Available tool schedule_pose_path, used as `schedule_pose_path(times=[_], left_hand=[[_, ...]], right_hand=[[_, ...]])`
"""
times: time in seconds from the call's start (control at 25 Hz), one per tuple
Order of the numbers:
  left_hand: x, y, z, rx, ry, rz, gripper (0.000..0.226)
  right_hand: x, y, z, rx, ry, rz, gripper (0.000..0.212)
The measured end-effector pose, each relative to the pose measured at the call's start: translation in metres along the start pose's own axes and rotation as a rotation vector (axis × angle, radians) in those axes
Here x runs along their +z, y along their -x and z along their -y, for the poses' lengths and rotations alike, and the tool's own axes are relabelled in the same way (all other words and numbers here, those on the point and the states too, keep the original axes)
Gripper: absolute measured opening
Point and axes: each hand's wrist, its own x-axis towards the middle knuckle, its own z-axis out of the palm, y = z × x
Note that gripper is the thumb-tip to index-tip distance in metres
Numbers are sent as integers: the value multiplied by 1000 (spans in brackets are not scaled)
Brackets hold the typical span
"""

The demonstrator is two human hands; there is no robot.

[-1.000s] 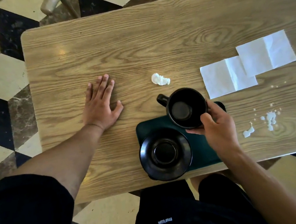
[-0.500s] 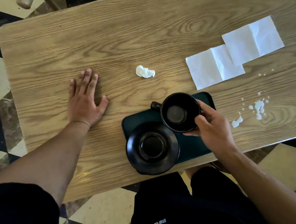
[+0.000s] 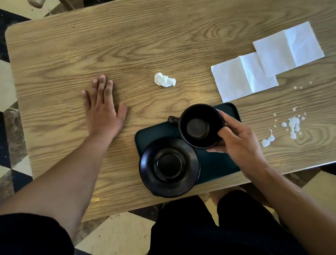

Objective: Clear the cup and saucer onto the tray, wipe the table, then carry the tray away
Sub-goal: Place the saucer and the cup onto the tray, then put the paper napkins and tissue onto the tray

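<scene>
Right hand [image 3: 237,138] grips the black cup [image 3: 200,126] by its rim over the tray [image 3: 218,163]; set down carelessly, it could clip the saucer [image 3: 168,166].

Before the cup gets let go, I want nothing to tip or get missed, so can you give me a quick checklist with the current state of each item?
1. Right hand grips the black ceramic cup: ok.
2. Cup over the dark green rectangular tray: ok; touching it: cannot tell.
3. Black round saucer fully on tray: not ok, overhangs the near-left corner.
4. Cup empty: ok.
5. White spill wiped: not ok.
6. Flat white napkins reachable: ok.
</scene>
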Motion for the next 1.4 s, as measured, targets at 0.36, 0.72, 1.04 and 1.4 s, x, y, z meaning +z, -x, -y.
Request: schedule_pose_path(times=[0.36,0.72,1.04,1.4], left_hand=[[13,13,-28,-122,7,-91,80],[18,16,-24,-39,16,-115,78],[20,14,-22,-66,76,-180,70],[22,14,-20,-59,76,-221,69]], right_hand=[[-11,-7,-3,46,-21,76,48],[-19,-16,-7,63,-10,4,40],[-39,-43,20,13,160,-178,23],[-58,-100,33,-114,609,-527,38]])
